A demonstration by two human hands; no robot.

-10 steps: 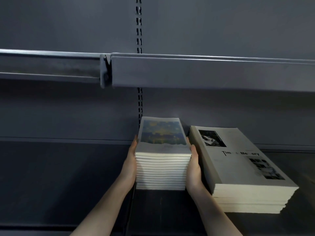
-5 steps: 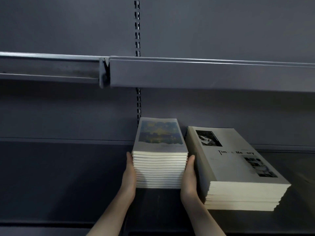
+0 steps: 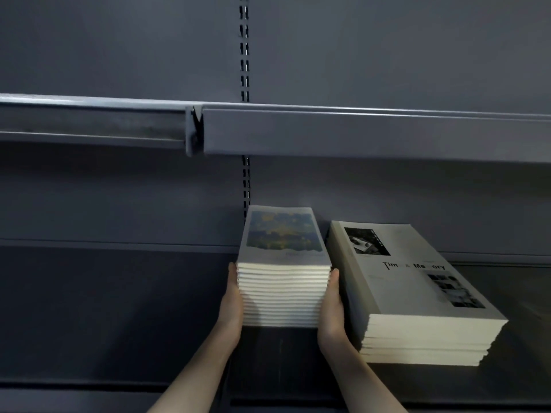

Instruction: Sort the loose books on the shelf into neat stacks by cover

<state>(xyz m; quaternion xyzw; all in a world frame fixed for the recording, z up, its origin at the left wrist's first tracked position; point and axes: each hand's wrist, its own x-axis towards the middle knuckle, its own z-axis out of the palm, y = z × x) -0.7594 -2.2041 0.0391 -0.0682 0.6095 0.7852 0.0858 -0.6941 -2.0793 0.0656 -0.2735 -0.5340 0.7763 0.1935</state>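
A tall stack of small books [image 3: 282, 293] with a blue and yellow painted cover stands on the dark lower shelf [image 3: 119, 308], close to the back panel. My left hand [image 3: 232, 305] presses flat against the stack's left side and my right hand [image 3: 331, 311] against its right side, so both clasp it. Just to the right lies a lower, wider stack of large white books [image 3: 417, 293] with black photos and a printed title; my right hand sits in the narrow gap between the two stacks.
An upper metal shelf [image 3: 357, 132] juts out overhead across the whole view. A slotted upright [image 3: 245, 49] runs down the grey back panel behind the small stack. Bare dark shelf stretches to the left of my hands.
Both hands slid a little lower and nearer the front along the stack's sides. The small stack stays in place beside the large one.
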